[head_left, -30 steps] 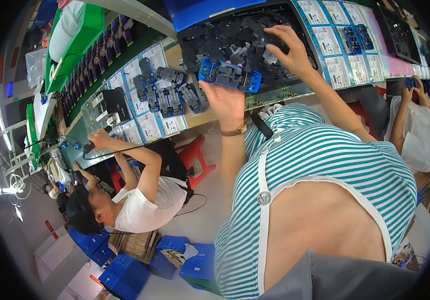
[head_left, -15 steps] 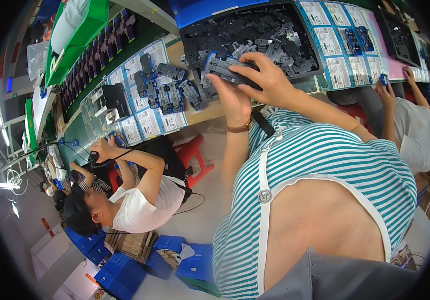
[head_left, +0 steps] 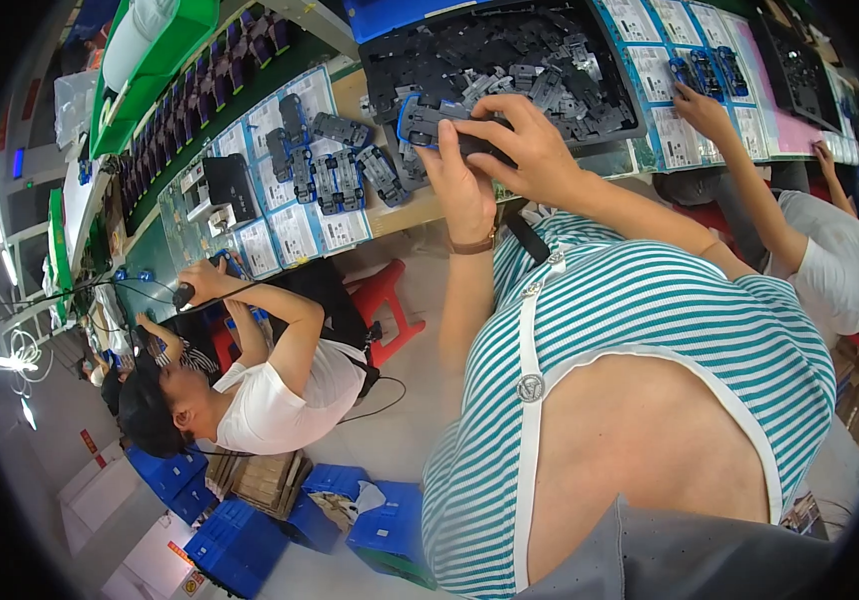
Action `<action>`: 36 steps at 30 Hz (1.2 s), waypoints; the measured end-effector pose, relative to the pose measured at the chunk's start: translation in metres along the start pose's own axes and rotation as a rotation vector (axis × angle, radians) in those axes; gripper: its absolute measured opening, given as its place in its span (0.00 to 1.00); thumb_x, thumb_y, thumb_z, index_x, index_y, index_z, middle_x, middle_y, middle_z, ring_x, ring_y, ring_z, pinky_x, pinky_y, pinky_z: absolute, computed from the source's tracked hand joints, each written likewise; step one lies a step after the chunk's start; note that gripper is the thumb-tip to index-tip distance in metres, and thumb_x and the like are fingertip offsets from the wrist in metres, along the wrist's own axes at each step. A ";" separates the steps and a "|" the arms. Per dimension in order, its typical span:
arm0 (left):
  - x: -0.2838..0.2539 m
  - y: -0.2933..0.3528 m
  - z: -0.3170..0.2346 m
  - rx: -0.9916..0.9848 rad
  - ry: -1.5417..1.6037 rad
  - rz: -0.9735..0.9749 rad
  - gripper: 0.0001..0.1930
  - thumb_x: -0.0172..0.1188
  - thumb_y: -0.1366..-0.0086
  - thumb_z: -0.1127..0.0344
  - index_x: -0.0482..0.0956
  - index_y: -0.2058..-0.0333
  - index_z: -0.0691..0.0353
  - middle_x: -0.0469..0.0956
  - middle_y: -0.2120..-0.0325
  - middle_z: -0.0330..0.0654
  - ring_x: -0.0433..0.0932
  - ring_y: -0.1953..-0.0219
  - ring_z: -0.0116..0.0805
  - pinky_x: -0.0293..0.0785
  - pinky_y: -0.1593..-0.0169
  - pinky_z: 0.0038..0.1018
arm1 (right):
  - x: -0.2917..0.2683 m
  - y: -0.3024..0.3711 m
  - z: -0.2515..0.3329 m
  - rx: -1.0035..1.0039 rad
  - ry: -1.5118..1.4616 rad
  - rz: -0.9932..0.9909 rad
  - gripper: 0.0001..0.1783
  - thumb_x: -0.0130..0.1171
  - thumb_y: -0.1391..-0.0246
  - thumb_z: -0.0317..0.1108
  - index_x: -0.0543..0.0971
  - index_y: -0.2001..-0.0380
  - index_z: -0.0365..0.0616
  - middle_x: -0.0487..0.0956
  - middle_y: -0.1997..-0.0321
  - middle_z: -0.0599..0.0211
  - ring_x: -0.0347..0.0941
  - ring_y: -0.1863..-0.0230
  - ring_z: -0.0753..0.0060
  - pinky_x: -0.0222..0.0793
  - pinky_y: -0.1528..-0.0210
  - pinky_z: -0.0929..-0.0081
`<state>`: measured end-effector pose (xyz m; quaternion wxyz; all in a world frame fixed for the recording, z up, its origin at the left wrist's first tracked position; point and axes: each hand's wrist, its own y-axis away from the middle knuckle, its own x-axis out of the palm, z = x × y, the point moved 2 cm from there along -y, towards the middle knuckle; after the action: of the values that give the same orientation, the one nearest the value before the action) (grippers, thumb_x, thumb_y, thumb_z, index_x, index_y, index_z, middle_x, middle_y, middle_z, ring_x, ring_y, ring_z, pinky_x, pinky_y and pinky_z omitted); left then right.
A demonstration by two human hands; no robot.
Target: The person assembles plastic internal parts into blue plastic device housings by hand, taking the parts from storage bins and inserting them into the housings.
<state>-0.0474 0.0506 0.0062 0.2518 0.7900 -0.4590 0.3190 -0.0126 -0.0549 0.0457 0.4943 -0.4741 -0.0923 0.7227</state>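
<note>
You are gripping a blue-edged black part (head_left: 428, 122) with both hands over the bench edge, left hand (head_left: 462, 185) beneath, right hand (head_left: 525, 150) closed over it; your fingers are hiding most of the part, near the black tray (head_left: 618, 120) of dark pieces.

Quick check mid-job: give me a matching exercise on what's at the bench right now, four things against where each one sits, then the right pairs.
Things:
1. blue-framed part
2. black tray
3. red stool
4. blue crates

Places:
A. on the floor behind the co-worker on the left
B. under the bench edge, beside the left co-worker
C. held between the left hand and right hand
D. on the bench, full of dark parts, beyond the hands

Pairs: 1-C, 2-D, 3-B, 4-A
</note>
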 end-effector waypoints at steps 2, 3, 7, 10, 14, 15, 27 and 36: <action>-0.010 -0.001 0.004 0.029 -0.033 -0.017 0.14 0.45 0.30 0.65 0.62 0.47 0.57 0.72 0.55 0.42 0.73 0.54 0.32 0.72 0.50 0.31 | -0.001 0.002 0.003 0.009 -0.034 0.036 0.21 0.64 0.58 0.30 0.78 0.56 0.42 0.70 0.55 0.57 0.66 0.51 0.55 0.65 0.49 0.64; -0.009 0.001 0.004 0.028 -0.034 -0.015 0.14 0.45 0.30 0.65 0.62 0.47 0.57 0.72 0.55 0.42 0.73 0.54 0.32 0.72 0.50 0.31 | -0.001 0.003 0.002 0.016 -0.076 0.046 0.20 0.62 0.56 0.30 0.77 0.55 0.42 0.70 0.54 0.57 0.66 0.50 0.56 0.64 0.48 0.64; -0.001 0.006 -0.006 0.130 -0.022 -0.017 0.20 0.48 0.31 0.62 0.58 0.43 0.56 0.69 0.53 0.47 0.73 0.52 0.41 0.72 0.48 0.38 | -0.004 0.016 -0.008 0.300 -0.436 -0.088 0.19 0.57 0.45 0.34 0.73 0.50 0.44 0.71 0.54 0.61 0.66 0.48 0.62 0.62 0.44 0.68; -0.003 0.006 -0.017 0.125 0.020 -0.004 0.22 0.49 0.32 0.60 0.57 0.42 0.54 0.67 0.51 0.49 0.72 0.50 0.47 0.71 0.47 0.42 | 0.001 0.022 -0.012 0.788 -0.939 0.175 0.25 0.54 0.41 0.38 0.66 0.42 0.43 0.71 0.48 0.62 0.71 0.51 0.72 0.69 0.50 0.75; 0.006 0.011 -0.023 0.119 0.024 0.030 0.23 0.50 0.32 0.60 0.55 0.41 0.55 0.66 0.51 0.49 0.71 0.50 0.46 0.71 0.47 0.41 | 0.002 0.021 0.000 0.842 -1.215 0.181 0.26 0.55 0.41 0.36 0.64 0.42 0.38 0.73 0.51 0.58 0.75 0.55 0.71 0.77 0.56 0.74; 0.006 0.012 -0.024 0.121 0.020 0.032 0.24 0.49 0.31 0.61 0.53 0.40 0.54 0.65 0.51 0.49 0.71 0.49 0.46 0.71 0.47 0.41 | 0.006 0.022 -0.001 0.803 -1.191 0.168 0.26 0.55 0.41 0.35 0.65 0.42 0.38 0.74 0.53 0.59 0.75 0.55 0.72 0.76 0.56 0.73; 0.006 0.012 -0.029 0.247 -0.081 -0.074 0.23 0.49 0.32 0.57 0.57 0.45 0.63 0.71 0.57 0.48 0.76 0.57 0.41 0.76 0.54 0.35 | 0.016 0.024 0.005 0.757 -1.134 0.118 0.25 0.58 0.43 0.33 0.67 0.44 0.37 0.76 0.56 0.61 0.76 0.59 0.74 0.76 0.56 0.75; -0.011 0.013 -0.055 0.251 -0.164 -0.115 0.21 0.48 0.31 0.58 0.57 0.45 0.61 0.70 0.56 0.45 0.73 0.55 0.33 0.73 0.52 0.35 | 0.040 0.014 0.022 0.763 -1.196 0.170 0.25 0.57 0.43 0.32 0.65 0.44 0.38 0.74 0.53 0.61 0.75 0.56 0.73 0.76 0.54 0.75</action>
<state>-0.0775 0.0890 0.0367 0.1304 0.8637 -0.3887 0.2932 -0.0414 -0.0226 0.0256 0.4325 0.2036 -0.0511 0.8769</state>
